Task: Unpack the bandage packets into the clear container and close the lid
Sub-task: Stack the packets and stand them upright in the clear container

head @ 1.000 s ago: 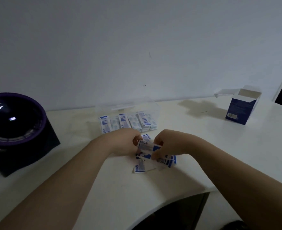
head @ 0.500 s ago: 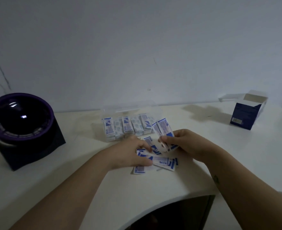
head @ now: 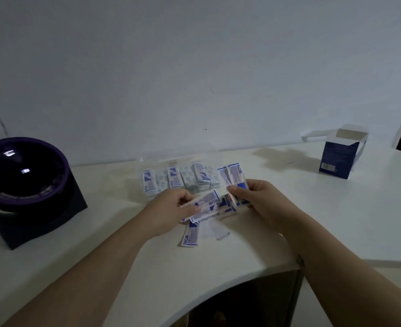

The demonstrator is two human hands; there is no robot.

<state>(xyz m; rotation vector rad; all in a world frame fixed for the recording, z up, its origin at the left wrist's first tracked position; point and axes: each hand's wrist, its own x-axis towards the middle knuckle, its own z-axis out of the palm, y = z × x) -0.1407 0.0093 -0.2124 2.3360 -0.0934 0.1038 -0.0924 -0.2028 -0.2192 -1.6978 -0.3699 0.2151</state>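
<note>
The right hand [head: 253, 199] pinches a small fan of flat white-and-blue paper bandage packets [head: 233, 177] between thumb and fingers, holding them upright just in front of the clear plastic container [head: 178, 161], which sits open at the back of the white table [head: 336, 208] with rows of packets already standing in it. The left hand [head: 171, 208] is closed on another packet [head: 206, 205], lifted off the loose heap of packets [head: 191, 234] lying flat between the two hands. These packets look feather-light, thin and floppy, with slick paper faces (likely to slide over one another when stacked), so a pinch across the short middle should keep a bundle squared better than gripping a corner. The container's lid is too transparent to make out clearly. An opened dark blue cardboard box [head: 338, 154] stands well apart at the right.
</note>
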